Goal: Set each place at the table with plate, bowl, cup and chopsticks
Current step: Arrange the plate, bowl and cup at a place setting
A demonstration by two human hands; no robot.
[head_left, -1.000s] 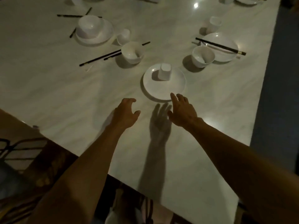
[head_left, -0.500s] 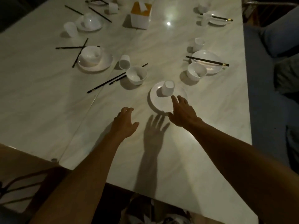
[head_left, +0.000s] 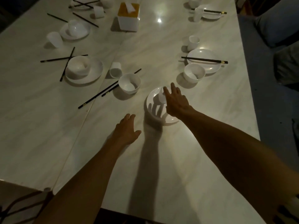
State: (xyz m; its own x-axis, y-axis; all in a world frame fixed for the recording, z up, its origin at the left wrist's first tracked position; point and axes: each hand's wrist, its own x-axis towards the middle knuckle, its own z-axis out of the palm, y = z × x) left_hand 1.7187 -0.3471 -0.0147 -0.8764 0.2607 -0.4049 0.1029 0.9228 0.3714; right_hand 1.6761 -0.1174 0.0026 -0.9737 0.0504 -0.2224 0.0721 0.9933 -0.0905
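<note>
Head view: since half a second ago the right hand goes forward, from the plate's near rim to over the plate, and now sits at the cup standing upright on it. Its fingers are straight and a bit spread, not curled round the cup yet; we cannot tell if they touch it. The left hand stays low over the desk, just left of the plate, fingers relaxed, thumb out, holding nothing. Plate and cup keep their spot on the desk.

We judge this as the start of a grasp on the cup, to lift it off the plate and set it beside. The bowl and chopsticks lie to the plate's left, near but apart from it, chopsticks slanting past the bowl. This place is not laid yet: those two likely need bringing in after the cup.
</note>
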